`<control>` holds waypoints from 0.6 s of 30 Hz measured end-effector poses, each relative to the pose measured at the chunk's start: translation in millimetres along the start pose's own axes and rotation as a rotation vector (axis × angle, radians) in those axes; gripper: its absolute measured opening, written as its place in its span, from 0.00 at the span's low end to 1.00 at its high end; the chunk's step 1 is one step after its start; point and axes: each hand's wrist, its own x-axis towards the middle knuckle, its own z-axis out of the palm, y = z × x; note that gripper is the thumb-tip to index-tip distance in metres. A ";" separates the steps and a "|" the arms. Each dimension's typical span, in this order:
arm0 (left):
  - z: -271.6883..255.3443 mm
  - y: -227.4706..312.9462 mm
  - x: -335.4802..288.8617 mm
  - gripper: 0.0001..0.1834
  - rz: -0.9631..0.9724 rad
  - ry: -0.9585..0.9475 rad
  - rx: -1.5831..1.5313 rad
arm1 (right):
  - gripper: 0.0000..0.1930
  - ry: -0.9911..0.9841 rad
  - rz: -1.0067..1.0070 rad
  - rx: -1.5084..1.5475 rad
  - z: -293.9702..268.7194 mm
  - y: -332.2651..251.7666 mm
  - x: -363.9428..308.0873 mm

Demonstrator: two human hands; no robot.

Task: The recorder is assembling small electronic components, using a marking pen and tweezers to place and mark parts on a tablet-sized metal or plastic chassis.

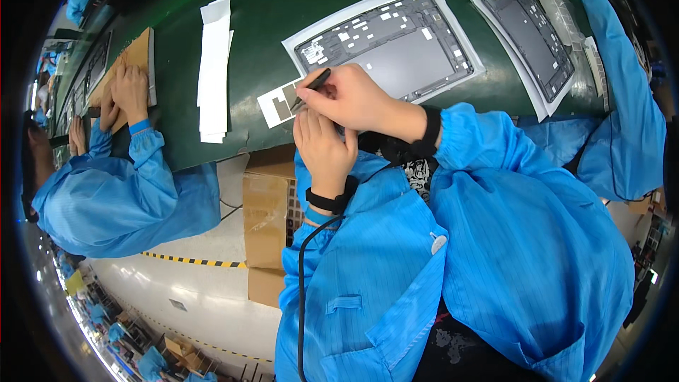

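The black tweezers (311, 88) are held in the right hand (353, 99), fingers closed around the upper end in a pen-like grip. The long axis of the tool runs diagonally: the held end lies toward the upper right, and the tip points down and to the left. The tip rests on a small white backing sheet (272, 102) that carries a grey patch, at the near edge of the green counter (269, 14).

The left hand (324, 148) sits directly below the right hand, fingers curled and pressed against the sheet area; whether it grips anything cannot be determined. Both wrists carry black straps, and a dark cord runs from the left wrist strap down across the blue sleeve.

Just beyond the hands, an opened tablet chassis (396, 46) lies on a white mat, its long axis slanting up to the right. A second chassis (530, 35) lies farther right. A stack of white strips (212, 71) lies to the left. A co-worker's hands (124, 92) rest on a brown board at far left. Cardboard boxes (265, 205) stand under the counter edge.
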 end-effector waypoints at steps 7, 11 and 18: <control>2.4 -0.8 -0.6 0.30 0.014 -0.015 -0.003 | 0.10 0.050 -0.019 0.013 16.0 4.0 18.5; 5.3 -3.5 -2.2 0.30 0.025 -0.006 -0.003 | 0.11 0.089 -0.041 -0.013 19.7 5.5 19.8; 5.7 -5.0 -4.0 0.31 0.021 -0.004 0.006 | 0.10 0.066 -0.053 -0.049 25.7 12.5 23.3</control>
